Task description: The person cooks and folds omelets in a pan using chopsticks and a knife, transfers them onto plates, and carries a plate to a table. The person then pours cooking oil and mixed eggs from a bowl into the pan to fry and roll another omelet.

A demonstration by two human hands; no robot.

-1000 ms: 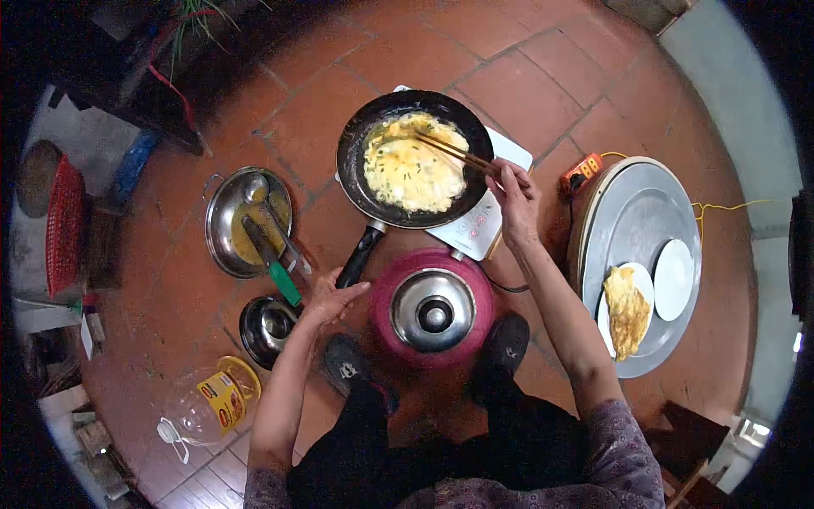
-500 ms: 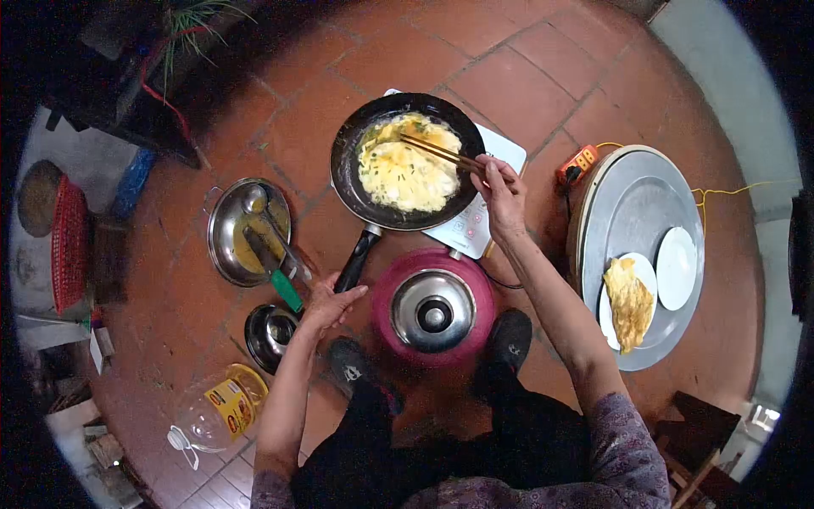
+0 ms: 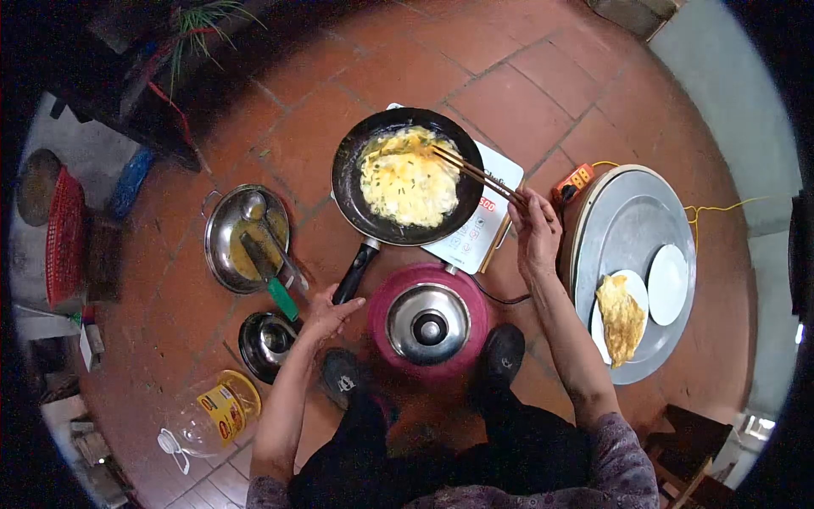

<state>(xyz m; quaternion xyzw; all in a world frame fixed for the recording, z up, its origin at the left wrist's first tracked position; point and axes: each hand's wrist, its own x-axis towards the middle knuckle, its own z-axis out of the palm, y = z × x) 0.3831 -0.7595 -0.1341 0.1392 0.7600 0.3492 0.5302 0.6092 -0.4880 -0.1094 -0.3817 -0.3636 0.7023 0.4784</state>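
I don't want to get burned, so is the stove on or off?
On. The stove has red numbers glowing beside the frying pan.

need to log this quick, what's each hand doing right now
Left hand: closed around the black handle of the frying pan.
Right hand: closed on the chopsticks, their tips at the egg in the pan.

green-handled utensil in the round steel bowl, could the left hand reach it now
Probably yes: its green handle sticks out past the bowl's rim beside the left hand, though that hand holds the black frying pan's handle.
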